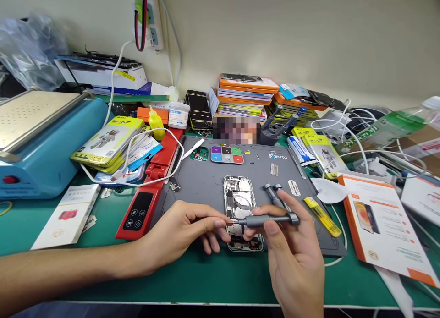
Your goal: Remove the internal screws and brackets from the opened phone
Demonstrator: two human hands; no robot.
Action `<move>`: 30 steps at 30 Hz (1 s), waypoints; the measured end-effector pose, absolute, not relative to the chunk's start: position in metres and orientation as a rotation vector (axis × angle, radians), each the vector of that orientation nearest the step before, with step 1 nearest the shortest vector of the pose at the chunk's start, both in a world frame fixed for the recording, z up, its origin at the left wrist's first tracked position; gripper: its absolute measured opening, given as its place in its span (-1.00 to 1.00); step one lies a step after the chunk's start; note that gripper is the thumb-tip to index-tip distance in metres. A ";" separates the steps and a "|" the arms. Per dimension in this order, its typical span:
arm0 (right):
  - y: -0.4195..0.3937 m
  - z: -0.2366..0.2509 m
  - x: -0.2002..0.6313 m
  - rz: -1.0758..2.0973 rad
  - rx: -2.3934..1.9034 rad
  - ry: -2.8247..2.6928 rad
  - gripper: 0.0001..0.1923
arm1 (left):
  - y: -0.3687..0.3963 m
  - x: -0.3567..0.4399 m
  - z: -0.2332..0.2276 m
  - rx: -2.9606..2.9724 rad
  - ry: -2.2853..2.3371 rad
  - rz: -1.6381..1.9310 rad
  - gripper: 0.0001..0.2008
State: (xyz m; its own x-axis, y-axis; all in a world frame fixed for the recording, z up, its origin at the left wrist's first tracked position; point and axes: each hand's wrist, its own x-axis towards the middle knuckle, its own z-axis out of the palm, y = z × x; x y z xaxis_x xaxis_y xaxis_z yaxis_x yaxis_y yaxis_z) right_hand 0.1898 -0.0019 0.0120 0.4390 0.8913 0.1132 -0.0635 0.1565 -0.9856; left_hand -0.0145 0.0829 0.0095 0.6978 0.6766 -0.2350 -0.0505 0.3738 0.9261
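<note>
On the grey mat (202, 180) over the green worktop (206, 286), near its front edge: one phone (240, 199), lying flat, opened, internals exposed. Right hand (292, 244): holding one grey screwdriver (256, 221) crosswise above the phone, bit toward the left. Left hand (201, 222): thumb and forefinger pinched together at the bit's tip; whether a screw sits between them is too small to tell.

Condition of work: opening done, no screen over the internals; work inside seemingly under way. Outstanding, by judgement: whatever fastening the screwdriver serves, and covering the phone. Count of screws in or out: cannot be told.

Also on the mat: two further screwdrivers (273, 194), just beyond the right hand; one coloured sorting tray (227, 155), near the back edge; one small metal plate (274, 169).
</note>
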 end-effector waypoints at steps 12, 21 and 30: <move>-0.007 0.012 0.190 0.865 -1.275 -0.926 -0.57 | 0.083 -0.015 0.008 1.093 0.632 0.499 -0.72; -0.005 0.012 0.190 0.855 -1.272 -0.879 -0.57 | 0.084 -0.017 0.010 1.099 0.621 0.498 -0.76; -0.004 0.015 0.190 0.854 -1.252 -0.877 -0.63 | 0.085 -0.017 0.010 1.098 0.631 0.482 -0.76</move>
